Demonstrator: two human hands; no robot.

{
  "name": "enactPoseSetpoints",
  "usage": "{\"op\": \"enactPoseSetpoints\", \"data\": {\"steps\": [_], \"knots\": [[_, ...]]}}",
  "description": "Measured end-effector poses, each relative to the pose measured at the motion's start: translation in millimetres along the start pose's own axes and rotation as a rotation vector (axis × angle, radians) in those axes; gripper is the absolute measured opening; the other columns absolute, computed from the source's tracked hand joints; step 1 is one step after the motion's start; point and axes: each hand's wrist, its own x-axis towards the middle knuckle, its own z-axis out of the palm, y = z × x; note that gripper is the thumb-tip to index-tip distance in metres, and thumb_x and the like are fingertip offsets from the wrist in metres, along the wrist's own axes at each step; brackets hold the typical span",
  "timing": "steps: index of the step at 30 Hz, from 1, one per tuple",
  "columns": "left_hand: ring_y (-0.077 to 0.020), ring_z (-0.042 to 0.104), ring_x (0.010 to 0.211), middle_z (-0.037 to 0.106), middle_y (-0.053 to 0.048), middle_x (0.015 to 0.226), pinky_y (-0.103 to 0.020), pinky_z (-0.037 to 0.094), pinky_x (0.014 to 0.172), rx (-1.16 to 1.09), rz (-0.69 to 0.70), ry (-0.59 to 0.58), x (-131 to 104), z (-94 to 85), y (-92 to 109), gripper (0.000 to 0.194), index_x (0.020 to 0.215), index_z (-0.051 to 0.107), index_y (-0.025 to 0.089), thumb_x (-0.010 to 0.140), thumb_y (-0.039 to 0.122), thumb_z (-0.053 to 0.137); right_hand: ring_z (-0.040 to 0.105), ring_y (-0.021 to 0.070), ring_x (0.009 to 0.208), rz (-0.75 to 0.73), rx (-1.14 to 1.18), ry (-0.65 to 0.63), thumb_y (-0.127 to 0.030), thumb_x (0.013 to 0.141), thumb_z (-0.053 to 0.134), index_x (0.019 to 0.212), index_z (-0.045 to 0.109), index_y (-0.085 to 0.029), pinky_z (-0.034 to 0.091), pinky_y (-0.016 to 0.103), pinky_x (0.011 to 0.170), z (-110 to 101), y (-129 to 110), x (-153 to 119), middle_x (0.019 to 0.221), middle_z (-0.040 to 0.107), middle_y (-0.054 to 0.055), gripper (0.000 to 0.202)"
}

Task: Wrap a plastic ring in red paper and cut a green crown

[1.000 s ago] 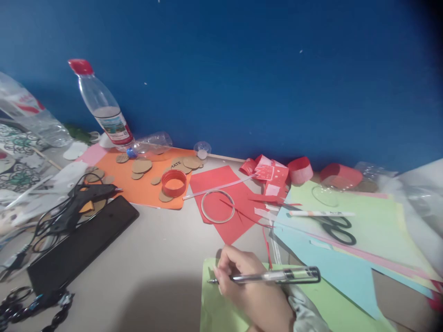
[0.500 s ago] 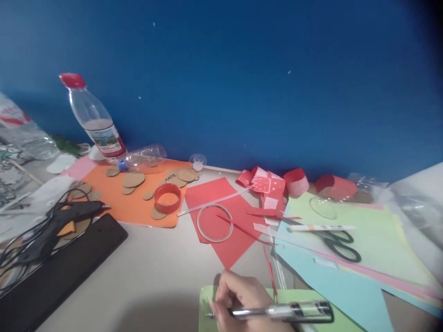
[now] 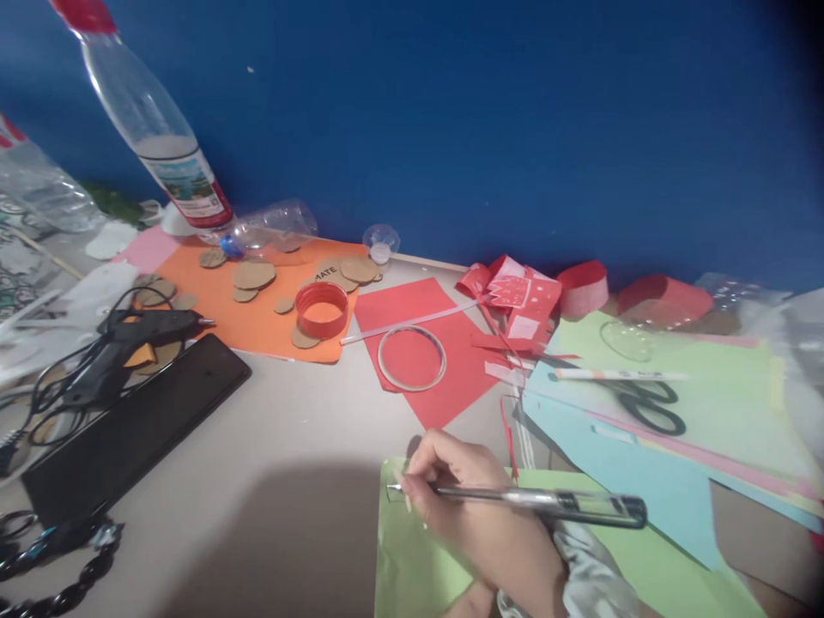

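My right hand is closed around a gel pen with a clear barrel and dark cap end. The pen's tip points left and meets the upper left corner of a green sheet of paper, where a short dark line shows. At the bottom edge, below the right wrist, a bit of skin shows, which seems to be my left hand; its fingers are out of sight. Just beyond the right hand lie a red paper sheet and a thin ring on top of it.
Scissors and a white marker lie on stacked coloured paper at right. Leftward are a black glue gun, a long black case, a beaded bracelet and a red ring. A bottle stands by the blue wall.
The view has tipped downward, so everything sits higher in the picture. More of the green sheet, the right wrist and the bracelet now show. The pen stays in my right hand at the sheet's corner.
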Motion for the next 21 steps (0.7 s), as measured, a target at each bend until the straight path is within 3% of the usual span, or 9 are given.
{"op": "enactPoseSetpoints", "data": {"steps": [5, 21], "knots": [[-0.0261, 0.062, 0.107, 0.065, 0.000, 0.119, -0.043, 0.046, 0.090, 0.008, -0.004, 0.005, 5.9, 2.0, 3.2, 0.047, 0.126, 0.056, 0.029, 0.091, 0.042, 0.027, 0.048, 0.0093, 0.052, 0.024, 0.041, 0.058, -0.037, 0.081, 0.058, 0.069, 0.052, -0.018, 0.037, 0.019, 0.048, -2.1, -4.2, -0.8, 0.059, 0.056, -0.002, 0.023], [-0.0283, 0.061, 0.108, 0.064, -0.002, 0.121, -0.047, 0.046, 0.090, 0.014, -0.052, 0.019, -3.1, -7.2, 6.6, 0.047, 0.129, 0.054, 0.028, 0.091, 0.039, 0.028, 0.049, 0.0093, 0.054, 0.043, -0.002, 0.007, -0.035, 0.080, 0.060, 0.072, 0.057, -0.018, 0.038, 0.018, 0.049, -6.1, -7.9, 1.5, 0.061, 0.058, -0.002, 0.019]]}}
